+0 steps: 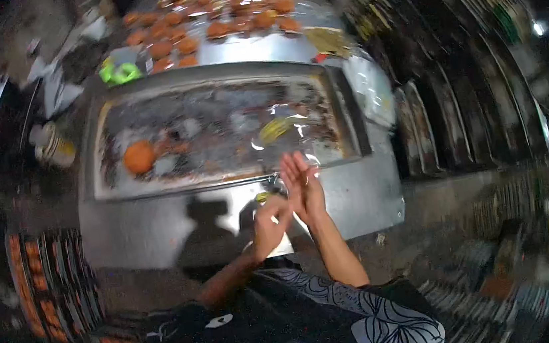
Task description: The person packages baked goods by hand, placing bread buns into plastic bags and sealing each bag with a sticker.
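My right hand (pixel 301 185) is raised over the front edge of the tray, its fingers stretched out and pointing away from me. Against its palm side, my left hand (pixel 271 224) is curled with bent fingers. Motion blur hides whether anything is between those fingers. Just beyond my fingertips, a clear plastic wrapper or bag (pixel 275 130) with yellow print lies on the metal tray (pixel 222 178). One round orange-brown bun or cake (pixel 140 157) rests at the tray's left side. Dark, crusty residue covers the tray's surface.
Many wrapped orange-brown rounds (pixel 242 21) cover the far end of the metal table (pixel 357 196). A bright green roll (pixel 122 72) and white plastic bags (pixel 369 88) sit near the tray's corners. At left stands a bottle (pixel 56 146). Stacked dark trays (pixel 473 83) line the right.
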`<act>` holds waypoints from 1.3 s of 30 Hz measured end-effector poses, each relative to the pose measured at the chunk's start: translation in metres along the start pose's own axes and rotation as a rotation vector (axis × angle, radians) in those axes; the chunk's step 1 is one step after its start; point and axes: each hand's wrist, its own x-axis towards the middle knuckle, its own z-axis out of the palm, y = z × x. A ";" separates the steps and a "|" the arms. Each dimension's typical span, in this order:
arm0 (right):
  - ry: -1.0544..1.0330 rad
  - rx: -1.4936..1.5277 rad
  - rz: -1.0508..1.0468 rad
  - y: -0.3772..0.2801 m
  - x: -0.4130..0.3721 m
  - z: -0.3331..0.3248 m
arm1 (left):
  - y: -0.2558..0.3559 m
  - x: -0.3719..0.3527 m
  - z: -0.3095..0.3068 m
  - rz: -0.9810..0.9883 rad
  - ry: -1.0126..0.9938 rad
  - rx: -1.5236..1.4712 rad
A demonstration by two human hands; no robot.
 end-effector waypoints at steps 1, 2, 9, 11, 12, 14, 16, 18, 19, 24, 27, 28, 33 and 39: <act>-0.127 0.314 0.127 0.003 0.001 0.033 | -0.004 0.008 -0.015 0.041 0.195 -0.186; -0.239 0.396 0.234 0.027 0.001 0.044 | -0.017 0.014 -0.036 -0.096 0.361 -0.545; -0.731 -1.471 -0.506 0.179 0.066 0.152 | -0.066 -0.034 -0.257 -0.016 0.884 -0.995; -0.687 -1.934 -1.237 0.228 0.107 0.188 | -0.034 -0.044 -0.286 0.003 1.051 -1.014; -0.769 -1.942 -1.085 0.248 0.131 0.193 | -0.024 -0.052 -0.298 0.106 1.056 -1.023; -0.795 -1.750 -0.546 0.269 0.157 0.204 | -0.001 -0.064 -0.324 0.146 1.184 -0.966; -0.657 -1.373 -0.218 0.262 0.131 0.219 | 0.001 -0.071 -0.342 0.203 1.310 -0.964; -0.763 -1.341 -0.872 0.233 0.054 0.232 | -0.003 -0.077 -0.352 0.283 1.452 -1.084; -0.922 -1.208 -0.964 0.220 0.023 0.240 | -0.004 -0.071 -0.343 0.281 1.440 -1.094; -0.835 -1.202 -0.935 0.176 -0.003 0.232 | -0.017 -0.033 -0.275 0.264 0.887 -1.118; -0.741 -1.333 -0.867 0.153 -0.023 0.196 | 0.038 -0.007 -0.225 0.039 0.917 -1.092; -0.687 -1.351 -0.826 0.142 -0.024 0.198 | 0.025 -0.006 -0.211 0.001 0.899 -1.059; -0.875 -0.971 -0.516 0.104 -0.027 0.175 | 0.016 -0.013 -0.187 0.150 0.648 -1.068; -0.551 -1.140 -0.460 0.090 -0.011 0.097 | -0.007 -0.064 -0.117 -0.245 0.400 -0.361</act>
